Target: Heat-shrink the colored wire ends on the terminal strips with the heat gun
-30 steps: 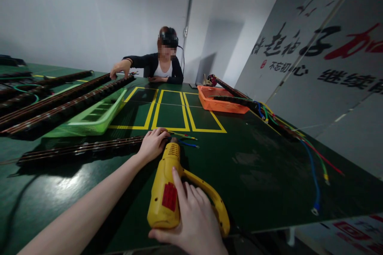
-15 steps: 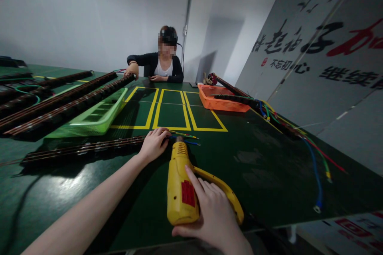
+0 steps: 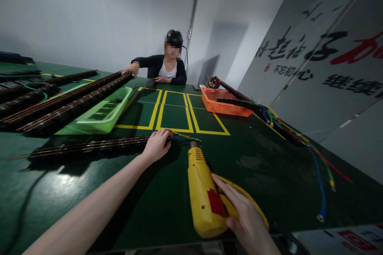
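My left hand point(image 3: 158, 145) is closed around the right end of a long dark bar-shaped wire assembly point(image 3: 92, 147) with copper-coloured rods along it. From under those fingers several thin wires point(image 3: 187, 138), yellow, green and blue, stick out to the right over the table. My right hand point(image 3: 242, 207) grips a yellow heat gun point(image 3: 205, 195) with a red label; its metal nozzle points away from me, close to the wire ends. Part of the handle is hidden behind the fingers.
More assemblies point(image 3: 77, 103) lie across a light green basket point(image 3: 110, 117) on the left, where a co-worker's hand point(image 3: 131, 69) touches one end. An orange basket point(image 3: 227, 103) stands at the right, with assemblies and coloured wires point(image 3: 317, 167) reaching along the green table point(image 3: 284, 191). Yellow tape point(image 3: 175, 130) marks rectangles.
The heat gun, in my right hand, has moved right, its nozzle now nearer the wire tips. My left hand stays on the assembly. The view has shifted slightly.
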The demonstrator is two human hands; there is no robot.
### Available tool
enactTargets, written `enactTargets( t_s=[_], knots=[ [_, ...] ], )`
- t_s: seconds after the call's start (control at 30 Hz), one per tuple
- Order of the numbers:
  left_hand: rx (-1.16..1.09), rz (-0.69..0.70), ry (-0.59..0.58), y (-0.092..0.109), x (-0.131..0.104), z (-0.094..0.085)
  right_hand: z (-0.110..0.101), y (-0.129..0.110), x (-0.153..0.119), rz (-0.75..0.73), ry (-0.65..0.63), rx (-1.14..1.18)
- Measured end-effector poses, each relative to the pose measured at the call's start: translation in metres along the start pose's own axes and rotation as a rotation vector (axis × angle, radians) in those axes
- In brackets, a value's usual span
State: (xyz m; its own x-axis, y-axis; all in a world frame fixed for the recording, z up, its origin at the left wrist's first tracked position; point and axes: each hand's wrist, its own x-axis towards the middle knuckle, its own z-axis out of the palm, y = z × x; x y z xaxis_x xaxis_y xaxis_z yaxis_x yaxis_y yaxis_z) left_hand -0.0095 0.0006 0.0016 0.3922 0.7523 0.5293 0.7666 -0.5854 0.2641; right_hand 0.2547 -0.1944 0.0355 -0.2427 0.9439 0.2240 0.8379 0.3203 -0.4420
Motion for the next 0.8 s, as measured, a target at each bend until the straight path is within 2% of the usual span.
enactTargets(
  t_s=[0.1, 0.17, 0.27, 0.57, 0.8],
  knots=[
    [-0.013, 0.003, 0.008, 0.000, 0.000, 0.000, -0.002, 0.016, -0.003, 0.097, 0.131, -0.176],
    [-0.019, 0.001, 0.010, 0.001, 0.000, 0.000, -0.002, 0.022, -0.004, 0.136, 0.153, -0.244],
    [-0.029, -0.002, 0.005, 0.002, 0.000, -0.001, 0.000, 0.022, -0.003, 0.092, 0.148, -0.280],
    [-0.034, 0.002, 0.007, 0.006, 0.001, -0.003, 0.020, -0.009, 0.008, -0.057, 0.197, -0.320],
    [-0.021, 0.002, 0.021, 0.004, 0.001, 0.000, 0.040, -0.037, 0.017, -0.051, 0.233, -0.284]
  ],
)
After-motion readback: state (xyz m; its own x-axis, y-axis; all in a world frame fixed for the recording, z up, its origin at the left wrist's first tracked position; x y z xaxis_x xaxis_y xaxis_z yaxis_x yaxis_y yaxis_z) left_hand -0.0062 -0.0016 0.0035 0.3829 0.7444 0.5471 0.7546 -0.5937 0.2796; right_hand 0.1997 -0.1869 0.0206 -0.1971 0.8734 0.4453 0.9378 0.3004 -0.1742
